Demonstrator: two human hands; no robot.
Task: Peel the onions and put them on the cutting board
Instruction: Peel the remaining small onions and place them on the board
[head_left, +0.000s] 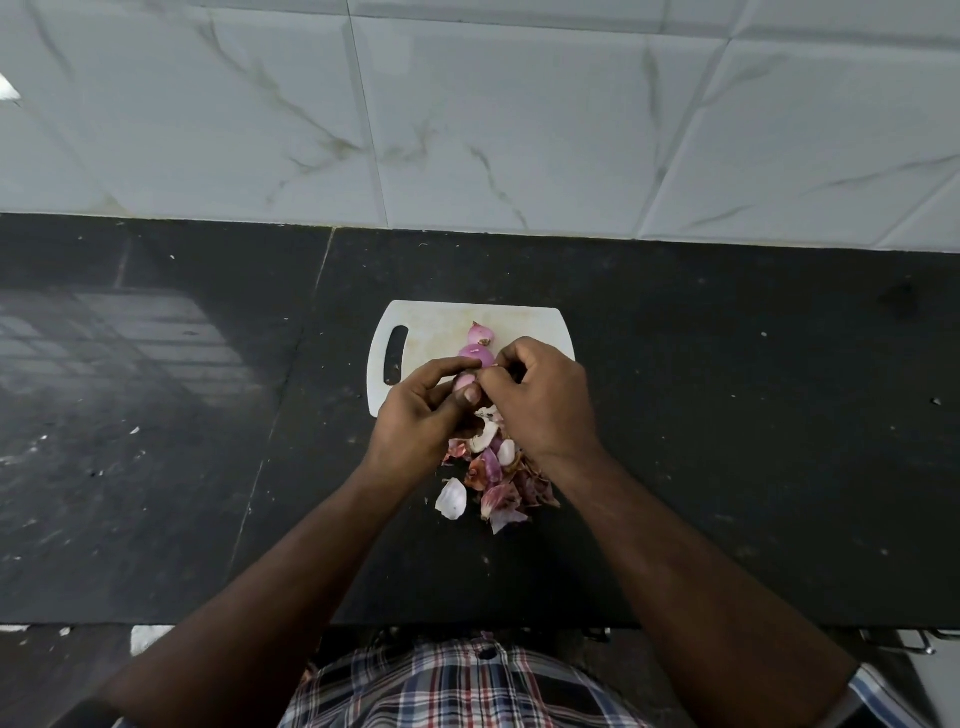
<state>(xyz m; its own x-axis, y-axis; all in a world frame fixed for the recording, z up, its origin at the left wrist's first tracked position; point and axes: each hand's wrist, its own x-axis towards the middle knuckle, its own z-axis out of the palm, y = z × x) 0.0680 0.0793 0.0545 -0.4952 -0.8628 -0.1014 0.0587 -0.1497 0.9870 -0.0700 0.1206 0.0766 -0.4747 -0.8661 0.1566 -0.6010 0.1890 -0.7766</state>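
Held onion (464, 383) mostly hidden.

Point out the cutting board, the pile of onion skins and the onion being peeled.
cutting board (441, 325): head view, bare top surface.
pile of onion skins (496, 486): head view, middle of the heap.
onion being peeled (464, 382): head view, pink side showing between the fingers.

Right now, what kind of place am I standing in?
Most likely a home kitchen: a dark polished stone counter against a wall of white marble-look tiles, with a white plastic cutting board holding peeled purple onions.
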